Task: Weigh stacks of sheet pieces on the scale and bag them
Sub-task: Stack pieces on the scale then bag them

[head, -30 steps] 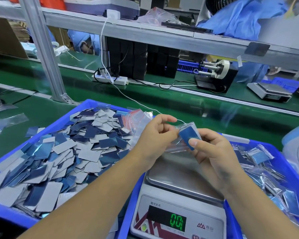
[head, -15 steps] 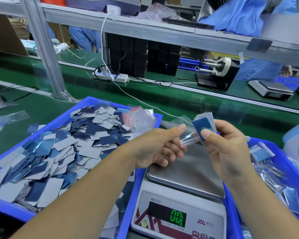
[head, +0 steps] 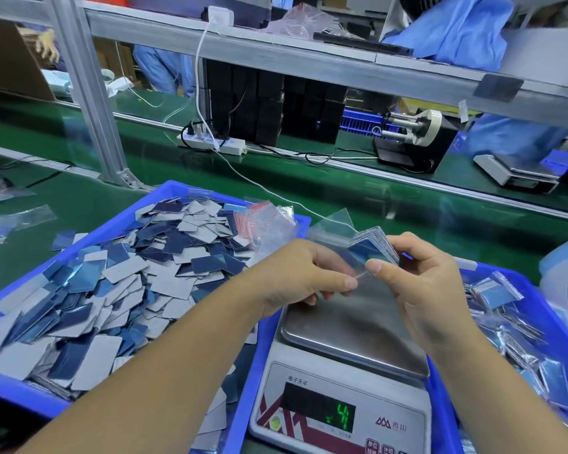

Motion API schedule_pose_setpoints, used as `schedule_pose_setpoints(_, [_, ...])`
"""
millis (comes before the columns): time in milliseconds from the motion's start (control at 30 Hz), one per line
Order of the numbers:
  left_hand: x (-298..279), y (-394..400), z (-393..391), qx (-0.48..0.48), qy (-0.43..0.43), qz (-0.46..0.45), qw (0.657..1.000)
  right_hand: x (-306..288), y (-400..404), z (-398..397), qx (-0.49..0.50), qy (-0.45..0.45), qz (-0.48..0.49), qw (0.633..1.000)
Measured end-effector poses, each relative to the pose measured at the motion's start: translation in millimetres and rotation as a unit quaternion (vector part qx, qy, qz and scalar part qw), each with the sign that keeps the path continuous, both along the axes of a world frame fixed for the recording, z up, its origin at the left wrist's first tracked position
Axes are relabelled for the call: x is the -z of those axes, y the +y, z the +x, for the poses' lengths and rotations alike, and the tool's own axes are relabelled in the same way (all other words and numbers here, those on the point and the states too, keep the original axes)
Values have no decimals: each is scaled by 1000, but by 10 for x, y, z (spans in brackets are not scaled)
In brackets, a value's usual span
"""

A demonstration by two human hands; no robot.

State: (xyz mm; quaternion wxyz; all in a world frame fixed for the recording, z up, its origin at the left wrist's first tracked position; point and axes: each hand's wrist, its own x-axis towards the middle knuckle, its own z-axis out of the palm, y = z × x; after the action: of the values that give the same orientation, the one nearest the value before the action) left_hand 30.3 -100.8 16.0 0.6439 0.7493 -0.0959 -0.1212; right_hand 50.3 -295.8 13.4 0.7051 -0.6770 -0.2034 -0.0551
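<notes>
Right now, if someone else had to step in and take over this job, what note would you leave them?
Left hand: pinching the open end of a clear bag.
Right hand: holding a stack of sheet pieces that looks partly inside that bag, above the scale.
Scale pan holds nothing; its display is blurred.
Loose pieces fill the left bin; filled bags lie in the right bin.
Left to do: push the stack fully in, close the bag, drop it in the right bin, weigh the next stack.

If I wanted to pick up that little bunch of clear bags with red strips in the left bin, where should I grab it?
Pinch the bunch of clear plastic bags with red strips at its crumpled upper edge, from above. It lies loose on the blue and grey sheet pieces, by the blue plastic bin rim.
</notes>
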Motion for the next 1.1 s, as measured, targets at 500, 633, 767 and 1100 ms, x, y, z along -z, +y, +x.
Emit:
schedule_pose_setpoints(500, [-26, 155, 112, -227, 43, -18, 973, 25, -43, 51, 96, -1, -195, 976])
schedule_pose_setpoints(633, [-6, 91, 103, -168, 35, 16, 985, 41, 15, 18, 109, -62, -361, 924])
schedule_pose_setpoints(767, [24, 133, 143, -208, 14, 47, 977, 61, 19, 14, 99, -72, -421, 899])
schedule_pose_setpoints(1100, [19, 128, 122, -172, 32, 84, 981, 67, 37, -7, 63, -62, -464, 881])
